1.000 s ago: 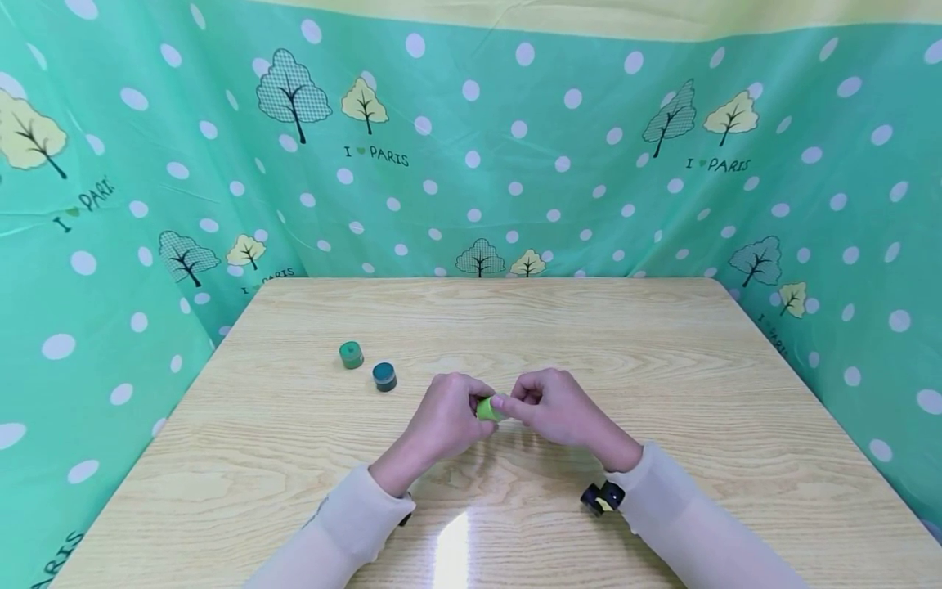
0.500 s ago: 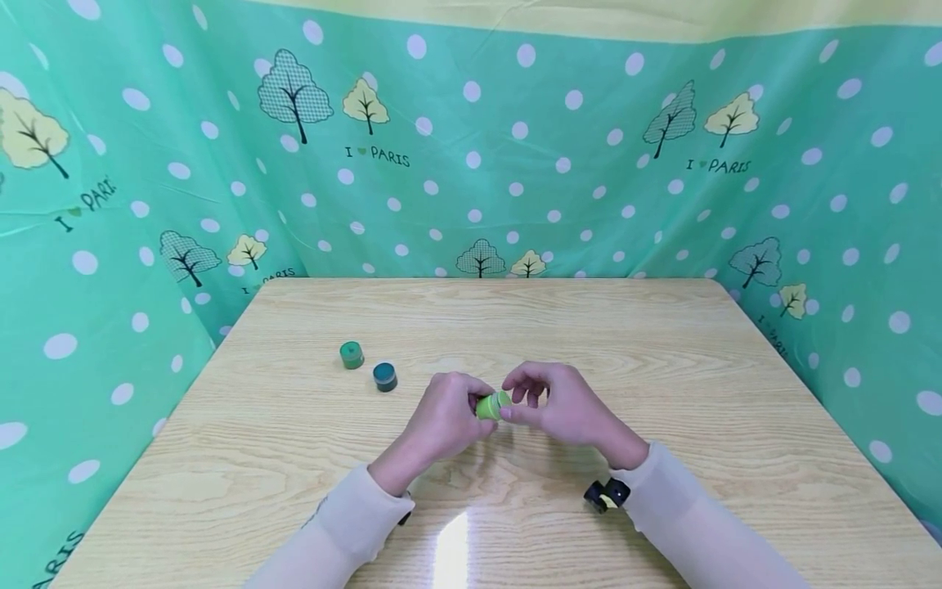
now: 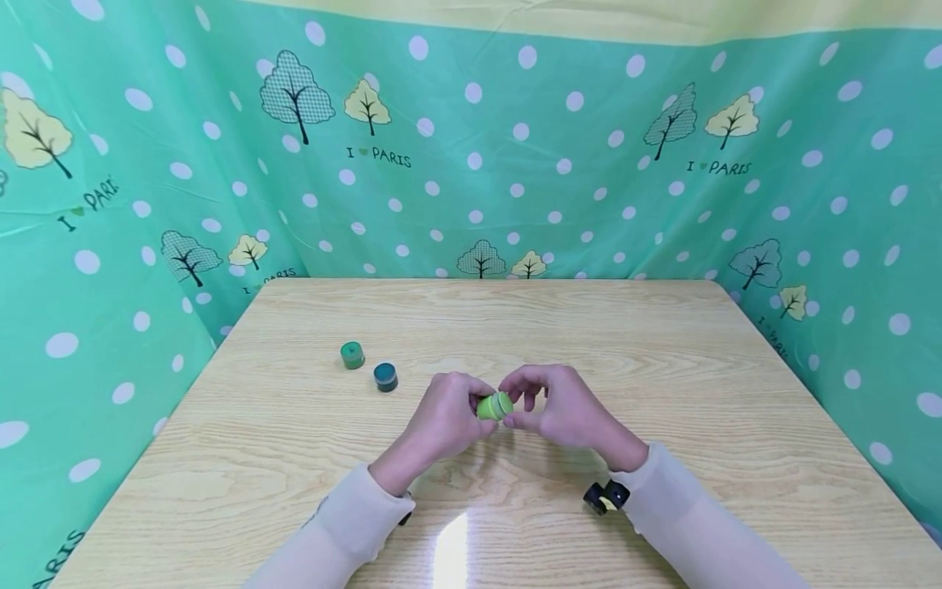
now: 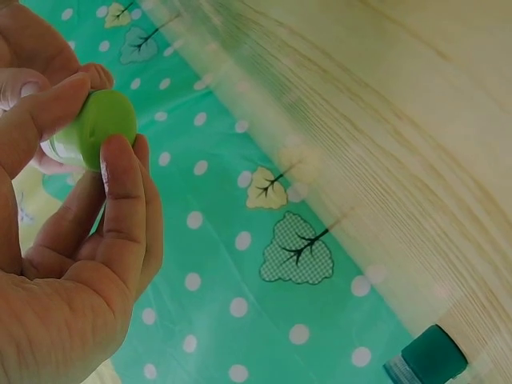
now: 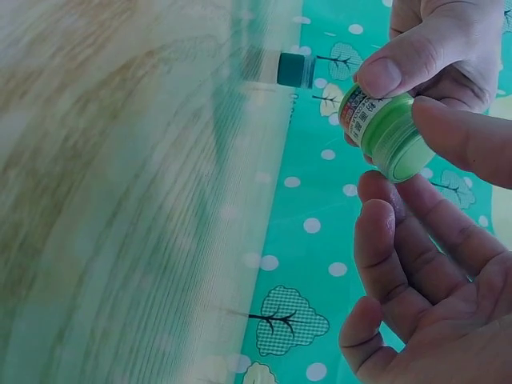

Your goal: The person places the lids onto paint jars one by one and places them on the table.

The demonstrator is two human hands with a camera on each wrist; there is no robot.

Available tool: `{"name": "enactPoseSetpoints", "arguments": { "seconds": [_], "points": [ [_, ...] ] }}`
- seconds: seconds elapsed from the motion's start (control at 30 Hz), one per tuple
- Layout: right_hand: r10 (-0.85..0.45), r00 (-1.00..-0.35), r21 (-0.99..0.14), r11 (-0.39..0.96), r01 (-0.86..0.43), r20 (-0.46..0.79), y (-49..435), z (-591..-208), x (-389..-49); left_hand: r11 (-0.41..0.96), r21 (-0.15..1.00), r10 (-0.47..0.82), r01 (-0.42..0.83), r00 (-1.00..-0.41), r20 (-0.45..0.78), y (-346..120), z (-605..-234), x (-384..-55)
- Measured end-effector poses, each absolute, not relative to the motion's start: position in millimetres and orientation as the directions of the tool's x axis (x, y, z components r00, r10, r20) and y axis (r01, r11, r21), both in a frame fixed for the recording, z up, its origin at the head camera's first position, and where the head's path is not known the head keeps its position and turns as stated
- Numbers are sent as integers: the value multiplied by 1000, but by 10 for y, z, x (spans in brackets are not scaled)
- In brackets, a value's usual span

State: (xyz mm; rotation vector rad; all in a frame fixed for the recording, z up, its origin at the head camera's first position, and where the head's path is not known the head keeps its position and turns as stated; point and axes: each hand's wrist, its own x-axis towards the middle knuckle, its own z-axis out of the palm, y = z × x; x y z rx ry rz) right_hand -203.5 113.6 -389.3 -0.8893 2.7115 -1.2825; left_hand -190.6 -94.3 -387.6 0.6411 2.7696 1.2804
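A small light green paint jar (image 3: 495, 406) with a printed label lies tilted between both hands, over the table's middle. My left hand (image 3: 447, 415) grips one end; in the left wrist view its fingers (image 4: 124, 200) curl round the bright green end of the jar (image 4: 110, 124). My right hand (image 3: 562, 409) pinches at the other end, thumb and fingertips at its rim. In the right wrist view, the right thumb (image 5: 468, 140) touches the side of the jar (image 5: 384, 132), and its pale end faces the right fingers.
On the table (image 3: 625, 327), left of the hands, stand a green jar (image 3: 352, 355) and a dark teal jar (image 3: 386, 377). A green dotted cloth (image 3: 471, 180) hangs along the back and sides.
My right hand has loosened and drawn slightly right, its fingers spreading from the jar's end and then closing back in. More of the jar shows now. The left hand keeps its grip.
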Motion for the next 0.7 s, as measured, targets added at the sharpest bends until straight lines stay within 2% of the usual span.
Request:
{"name": "enactPoseSetpoints", "arguments": {
  "seconds": [0.7],
  "points": [
    [-443, -888, -728, 567, -384, 123, 1114, -3928, -2029, 581, 722, 384, 376, -909, 164, -931, -3877, -1884]
  ]
}}
